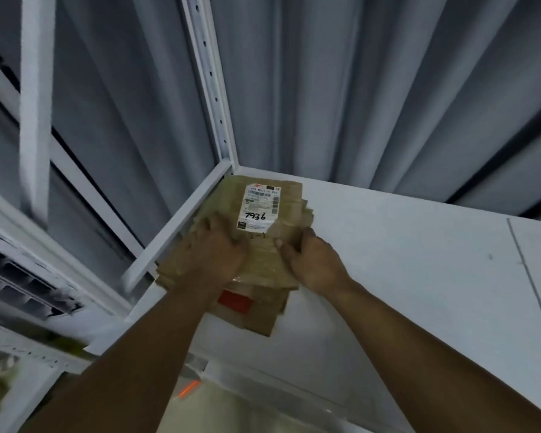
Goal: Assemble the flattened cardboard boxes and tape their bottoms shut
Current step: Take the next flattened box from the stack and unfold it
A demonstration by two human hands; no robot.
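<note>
A stack of flattened brown cardboard boxes (263,260) lies in the back left corner of a white shelf (388,245). The top box carries a white shipping label (258,206) with "7936" handwritten on it. A lower box shows a red patch (235,302). My left hand (217,248) curls over the left side of the top boxes. My right hand (310,260) grips their right edge, thumb on top. Both forearms reach up from the bottom of the frame.
A white perforated shelf post (213,89) rises at the corner behind the stack. Grey curtain folds (356,89) hang behind the shelf. White frame bars and a vented unit (22,282) lie to the left. An orange mark (188,389) shows on a lower surface.
</note>
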